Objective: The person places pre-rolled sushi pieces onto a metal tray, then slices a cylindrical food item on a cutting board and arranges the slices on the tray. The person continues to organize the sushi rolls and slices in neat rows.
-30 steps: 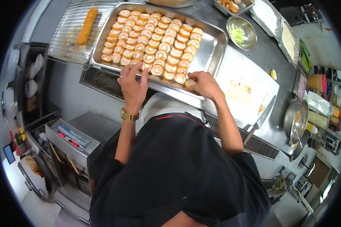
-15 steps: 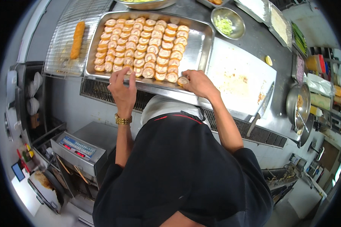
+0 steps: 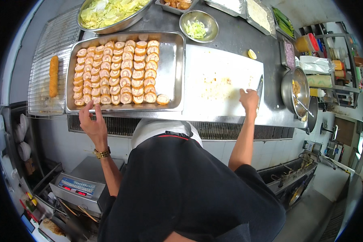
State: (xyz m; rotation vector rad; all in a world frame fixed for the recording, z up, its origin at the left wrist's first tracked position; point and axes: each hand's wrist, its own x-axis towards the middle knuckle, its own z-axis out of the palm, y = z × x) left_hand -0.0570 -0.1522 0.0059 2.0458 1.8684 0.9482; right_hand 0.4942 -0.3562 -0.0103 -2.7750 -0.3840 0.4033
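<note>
In the head view, overlapping slices of a browned roll (image 3: 125, 72) stand in columns across the left and middle of a metal tray (image 3: 169, 72). One single slice (image 3: 162, 99) lies near its front edge, just right of the last column. The left hand (image 3: 93, 124) is at the tray's near left edge, its fingers spread and loosely bent, released; whether they touch the rim cannot be told. The right hand (image 3: 250, 101) is over the white cutting board (image 3: 201, 58), just left of a knife (image 3: 261, 86); its fingers are partly curled, and I cannot tell whether they grasp anything. Left of the tray, a whole roll (image 3: 53, 76) lies on a wire rack (image 3: 40, 90). A lemon wedge (image 3: 252, 54) lies on the worktop (image 3: 234, 36) beyond the board.
</note>
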